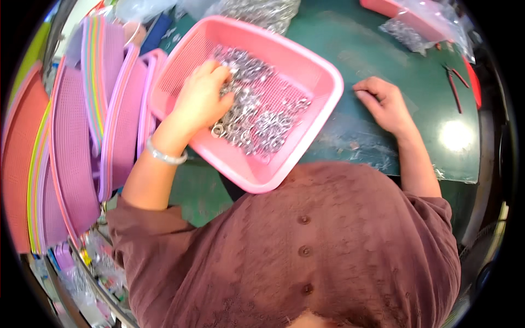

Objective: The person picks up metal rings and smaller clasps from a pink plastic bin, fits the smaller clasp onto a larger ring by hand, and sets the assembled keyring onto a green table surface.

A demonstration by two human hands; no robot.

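Note:
My left hand (203,98) reaches into a square pink plastic basket (322,71) with slotted sides. Its thumb and fingers are apart, and the fingertips touch a heap of small shiny metal rings (273,127). More of the same silvery pieces (243,63) lie toward the basket's far side. The basket is tilted at the near edge of the green table (350,33), partly over it. My right hand (383,101) rests on the tabletop to the right of the basket. Its fingers are curled in, the thumb close to the index finger, and nothing shows between them.
Several nested purple and orange baskets (74,136) stand close on the left. Clear plastic bags (262,13) lie behind the pink basket. At the far right are a pink tray (407,19), a bag of metal pieces (407,35) and red-handled pliers (454,90).

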